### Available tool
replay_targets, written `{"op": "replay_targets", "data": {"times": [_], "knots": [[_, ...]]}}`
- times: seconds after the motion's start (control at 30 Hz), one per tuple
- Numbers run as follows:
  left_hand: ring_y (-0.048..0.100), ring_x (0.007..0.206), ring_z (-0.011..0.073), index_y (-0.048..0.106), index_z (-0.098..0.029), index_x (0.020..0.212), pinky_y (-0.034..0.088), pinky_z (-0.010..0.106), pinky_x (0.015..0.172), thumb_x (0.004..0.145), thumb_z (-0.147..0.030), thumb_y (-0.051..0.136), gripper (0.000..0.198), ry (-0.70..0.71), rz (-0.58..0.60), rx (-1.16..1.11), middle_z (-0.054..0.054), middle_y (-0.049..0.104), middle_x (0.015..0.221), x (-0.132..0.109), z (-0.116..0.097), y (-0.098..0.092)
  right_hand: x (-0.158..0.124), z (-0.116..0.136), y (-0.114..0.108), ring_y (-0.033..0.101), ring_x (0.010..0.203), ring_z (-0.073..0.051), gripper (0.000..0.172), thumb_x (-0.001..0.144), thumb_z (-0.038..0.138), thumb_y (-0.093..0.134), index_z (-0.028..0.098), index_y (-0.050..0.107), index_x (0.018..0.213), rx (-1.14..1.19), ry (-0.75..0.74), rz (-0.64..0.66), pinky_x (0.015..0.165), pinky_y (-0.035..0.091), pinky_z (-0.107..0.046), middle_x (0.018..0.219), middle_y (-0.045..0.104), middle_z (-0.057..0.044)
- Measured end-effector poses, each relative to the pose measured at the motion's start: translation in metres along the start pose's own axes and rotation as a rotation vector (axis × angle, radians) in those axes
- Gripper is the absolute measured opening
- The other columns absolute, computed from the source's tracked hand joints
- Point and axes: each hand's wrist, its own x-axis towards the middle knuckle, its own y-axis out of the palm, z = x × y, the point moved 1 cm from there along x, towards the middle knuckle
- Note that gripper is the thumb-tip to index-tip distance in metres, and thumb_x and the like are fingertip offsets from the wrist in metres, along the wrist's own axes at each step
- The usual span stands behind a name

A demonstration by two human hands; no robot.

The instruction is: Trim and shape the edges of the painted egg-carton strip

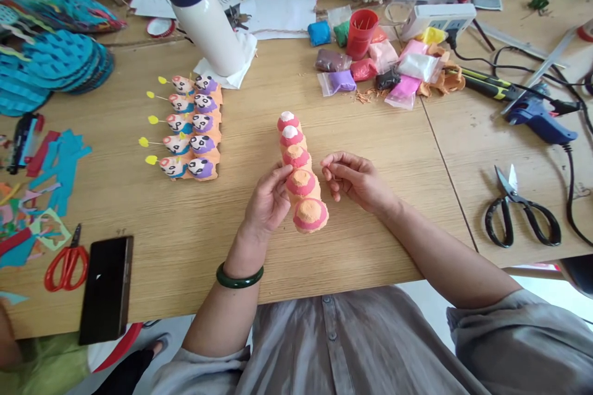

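Left hand (269,200) gripping painted egg-carton strip (302,180); right hand (357,181) pinched narrow just beside; loose grip possibly letting strip slip away.

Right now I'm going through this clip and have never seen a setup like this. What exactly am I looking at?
There is no machine here: these are a person's own two bare hands, filmed by a single camera worn on the head and looking down. The left hand holds an egg-carton strip, its cups painted orange and pink. The right hand is just beside the strip, its fingers loosely curled. On the wooden table lie a row of painted figures, clay packets, a glue gun and black scissors.
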Motion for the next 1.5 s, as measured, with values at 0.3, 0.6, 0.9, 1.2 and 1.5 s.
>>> {"op": "replay_targets", "data": {"times": [0.3, 0.6, 0.9, 1.2, 1.5], "knots": [[0.071, 0.080, 0.0138, 0.076, -0.023, 0.090, 0.056, 0.026, 0.080, 0.089, -0.016, 0.070, 0.009, 0.099, 0.079, 0.085, 0.000, 0.079, 0.091, -0.002, 0.008, 0.000, -0.003, 0.004, 0.002, 0.054, 0.053, -0.008, 0.032, 0.085, 0.044, 0.084, 0.015, 0.068, 0.081, -0.058, 0.069, 0.064, 0.044, 0.054, -0.021, 0.067, 0.059, 0.003], [0.070, 0.084, 0.0149, 0.077, -0.022, 0.092, 0.054, 0.027, 0.080, 0.083, -0.020, 0.075, 0.009, 0.141, 0.115, 0.106, 0.000, 0.079, 0.097, -0.003, 0.008, 0.001, -0.003, 0.004, -0.002, 0.052, 0.053, -0.009, 0.009, 0.079, 0.021, 0.074, 0.014, 0.075, 0.085, -0.043, 0.044, 0.045, 0.049, 0.057, -0.024, 0.065, 0.055, 0.004], [0.068, 0.079, 0.0144, 0.078, -0.024, 0.087, 0.054, 0.025, 0.076, 0.084, -0.019, 0.071, 0.009, 0.132, 0.124, 0.173, 0.000, 0.078, 0.092, -0.005, 0.013, 0.003, -0.005, 0.005, 0.007, 0.068, 0.066, -0.010, 0.044, 0.070, 0.044, 0.097, 0.016, 0.073, 0.095, -0.074, 0.114, 0.047, 0.065, 0.060, -0.024, 0.081, 0.074, 0.001], [0.072, 0.087, 0.0197, 0.076, -0.026, 0.085, 0.058, 0.028, 0.073, 0.084, -0.026, 0.075, 0.002, 0.111, 0.147, 0.243, 0.001, 0.075, 0.088, -0.006, 0.017, 0.006, -0.004, 0.006, 0.007, 0.063, 0.063, -0.010, 0.041, 0.064, 0.040, 0.100, 0.017, 0.072, 0.082, -0.132, 0.082, 0.027, 0.062, 0.057, -0.023, 0.073, 0.071, 0.003], [0.073, 0.088, 0.0180, 0.078, -0.027, 0.084, 0.060, 0.026, 0.074, 0.088, -0.024, 0.071, 0.009, 0.123, 0.208, 0.272, 0.000, 0.077, 0.089, -0.008, 0.017, 0.008, -0.003, 0.007, 0.008, 0.056, 0.053, -0.007, 0.040, 0.061, 0.041, 0.100, 0.016, 0.072, 0.075, -0.173, 0.058, 0.028, 0.048, 0.048, -0.020, 0.067, 0.068, 0.003]]}}
